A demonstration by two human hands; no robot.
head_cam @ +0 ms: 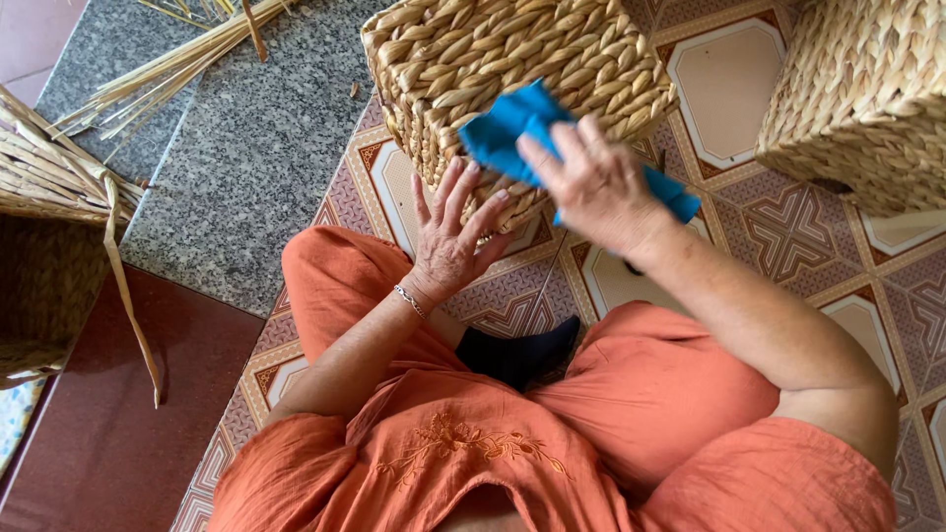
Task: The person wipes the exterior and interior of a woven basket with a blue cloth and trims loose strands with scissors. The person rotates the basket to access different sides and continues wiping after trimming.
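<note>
A square woven straw basket [493, 69] lies upturned on the patterned tile floor in front of my knees. My left hand [453, 236] rests flat with spread fingers against its near side, holding it steady. My right hand [591, 182] grips a blue cloth [512, 128] and presses it onto the basket's near edge. The cloth's other end sticks out past my right wrist. I sit on the floor in orange clothes, with a dark-socked foot tucked between my legs.
A second woven basket [867, 94] stands at the upper right. At the far left is a half-made basket [44, 227] with loose strips. Dry straw stalks [168, 69] lie on a grey granite step [246, 148].
</note>
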